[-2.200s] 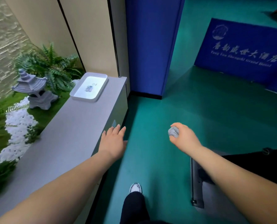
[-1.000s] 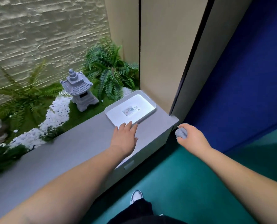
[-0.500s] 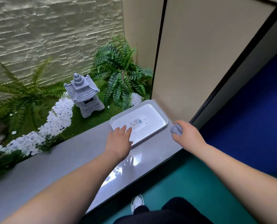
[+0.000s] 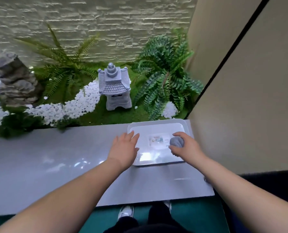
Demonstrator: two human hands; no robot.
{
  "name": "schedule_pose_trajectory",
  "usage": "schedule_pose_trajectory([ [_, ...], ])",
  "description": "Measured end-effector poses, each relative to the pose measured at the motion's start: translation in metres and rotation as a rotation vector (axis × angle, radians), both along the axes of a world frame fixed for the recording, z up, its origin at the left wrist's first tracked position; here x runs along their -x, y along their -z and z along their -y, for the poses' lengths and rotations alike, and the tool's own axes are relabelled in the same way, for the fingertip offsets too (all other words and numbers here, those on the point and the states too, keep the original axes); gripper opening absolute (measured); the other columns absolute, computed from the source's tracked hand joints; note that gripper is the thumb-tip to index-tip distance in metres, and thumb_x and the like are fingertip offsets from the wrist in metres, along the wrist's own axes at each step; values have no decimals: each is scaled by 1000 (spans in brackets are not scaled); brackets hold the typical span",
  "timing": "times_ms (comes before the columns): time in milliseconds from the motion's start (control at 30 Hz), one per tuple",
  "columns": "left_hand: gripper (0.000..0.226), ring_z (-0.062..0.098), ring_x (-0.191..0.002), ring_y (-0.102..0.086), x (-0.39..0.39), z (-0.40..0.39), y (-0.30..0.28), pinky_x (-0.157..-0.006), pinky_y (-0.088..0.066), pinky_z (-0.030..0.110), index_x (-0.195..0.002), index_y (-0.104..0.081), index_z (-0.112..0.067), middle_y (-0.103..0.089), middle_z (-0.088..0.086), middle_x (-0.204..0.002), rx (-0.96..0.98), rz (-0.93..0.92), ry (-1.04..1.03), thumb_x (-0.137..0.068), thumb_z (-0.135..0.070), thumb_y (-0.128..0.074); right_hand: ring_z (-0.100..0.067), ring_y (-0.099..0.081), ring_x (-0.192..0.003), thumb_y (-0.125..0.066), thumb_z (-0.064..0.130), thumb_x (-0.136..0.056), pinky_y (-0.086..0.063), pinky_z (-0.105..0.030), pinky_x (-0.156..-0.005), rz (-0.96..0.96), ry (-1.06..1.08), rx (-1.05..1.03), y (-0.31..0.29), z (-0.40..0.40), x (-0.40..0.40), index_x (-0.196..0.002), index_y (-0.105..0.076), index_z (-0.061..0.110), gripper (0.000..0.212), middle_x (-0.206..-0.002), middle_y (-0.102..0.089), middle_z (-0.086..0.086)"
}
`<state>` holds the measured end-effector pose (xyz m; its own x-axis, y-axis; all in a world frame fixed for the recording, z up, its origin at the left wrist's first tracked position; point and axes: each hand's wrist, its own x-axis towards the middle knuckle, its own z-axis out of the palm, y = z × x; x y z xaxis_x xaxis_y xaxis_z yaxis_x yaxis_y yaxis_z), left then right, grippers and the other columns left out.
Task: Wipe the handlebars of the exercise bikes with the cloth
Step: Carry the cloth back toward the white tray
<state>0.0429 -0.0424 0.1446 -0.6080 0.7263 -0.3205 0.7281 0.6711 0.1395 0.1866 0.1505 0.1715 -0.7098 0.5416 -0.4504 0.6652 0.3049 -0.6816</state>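
A balled-up grey cloth (image 4: 176, 142) is gripped in my right hand (image 4: 185, 146), which hovers over the right half of a white tray (image 4: 156, 126). The tray lies at the right end of a grey ledge (image 4: 55, 158) and has a small printed label in its middle. My left hand (image 4: 124, 149) is open with straight fingers, palm down at the tray's left edge. No exercise bike or handlebar is in view.
Behind the ledge lies a small garden with a stone lantern (image 4: 113, 86), white pebbles (image 4: 76, 105), ferns (image 4: 163, 78) and a rock (image 4: 13, 81) against a stone wall. A beige panel wall (image 4: 244, 98) stands to the right. Teal floor and my shoes show below.
I have turned from the teal floor to face the ledge squarely. My right hand carried the cloth from beside the ledge to above the tray. My left hand stayed at the tray's left edge.
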Motion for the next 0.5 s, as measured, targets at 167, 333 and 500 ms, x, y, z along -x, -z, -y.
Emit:
schedule_pose_trajectory([
  [167,53,19,-137,-28,1,-27,6,-112,-24,32,-143,-36,-31,-30,-7,-152,-245,179,-121,-93,-34,-54,-12,-64,-67,-68,24,-81,-57,-31,-68,-81,71,269,18,-23,38,-111,-57,28,32,-94,-63,2],
  [333,47,14,-126,-43,5,-59,14,-106,-33,27,-125,-59,-31,-52,-9,-136,-521,273,-128,-81,-25,-72,-23,-67,-84,-64,36,-87,-60,-38,-69,-64,109,524,45,-32,63,-104,-61,32,18,-114,-61,-6],
  [500,53,14,-118,-49,14,-78,46,-102,-35,23,-126,-58,-26,-56,-6,-130,-519,389,-145,-76,-28,-76,-20,-69,-97,-39,60,-90,-57,-40,-76,-46,129,805,71,-36,79,-118,-56,30,44,-114,-67,0],
])
